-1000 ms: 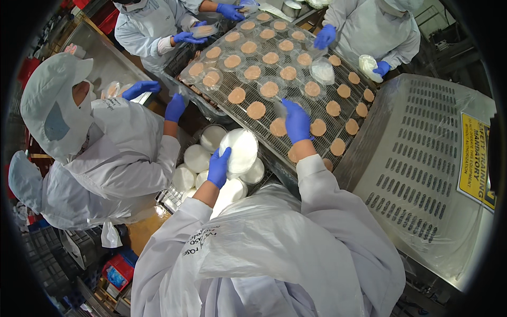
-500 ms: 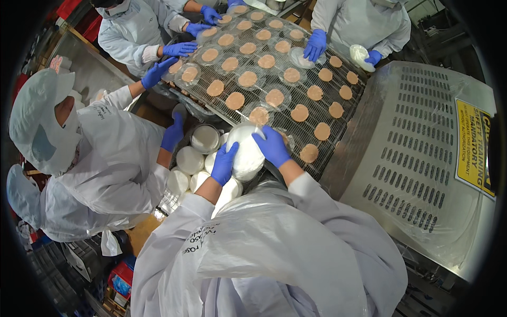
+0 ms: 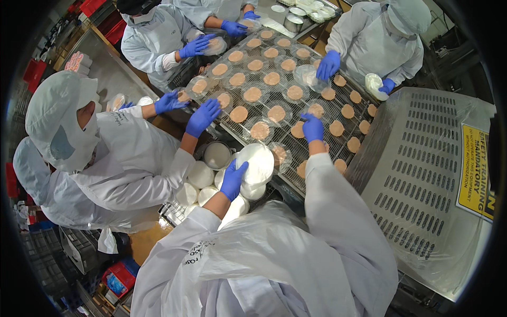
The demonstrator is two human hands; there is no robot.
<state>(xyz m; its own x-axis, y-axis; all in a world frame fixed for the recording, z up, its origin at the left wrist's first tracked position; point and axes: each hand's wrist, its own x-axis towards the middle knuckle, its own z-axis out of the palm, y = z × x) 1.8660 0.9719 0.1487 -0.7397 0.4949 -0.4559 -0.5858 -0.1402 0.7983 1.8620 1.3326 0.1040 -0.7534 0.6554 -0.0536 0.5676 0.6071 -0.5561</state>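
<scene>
My left hand (image 3: pixel 233 180) grips a thick stack of round, whitish plastic sheets (image 3: pixel 255 162), tilted beside the near edge of the wire conveyor belt (image 3: pixel 270 138). My right hand (image 3: pixel 312 128) reaches over the belt, its fingers closed at the near edge of a clear round sheet that lies around a pinkish round patty (image 3: pixel 315 109). The fingertips are partly hidden. Rows of such patties cover the belt, many under clear round sheets. Another patty (image 3: pixel 298 130) lies just left of my right hand.
Several white round stacks (image 3: pixel 200 175) and a metal tin (image 3: pixel 217 155) stand left of my left hand. Co-workers in blue gloves work along the left and far sides; one gloved hand (image 3: pixel 203 117) is close by. A slotted metal cover (image 3: pixel 406 174) flanks the belt's right side.
My right hand has left the stack and moved forward and right over the belt. My left hand keeps the stack. The co-worker at left has raised a hand to the belt.
</scene>
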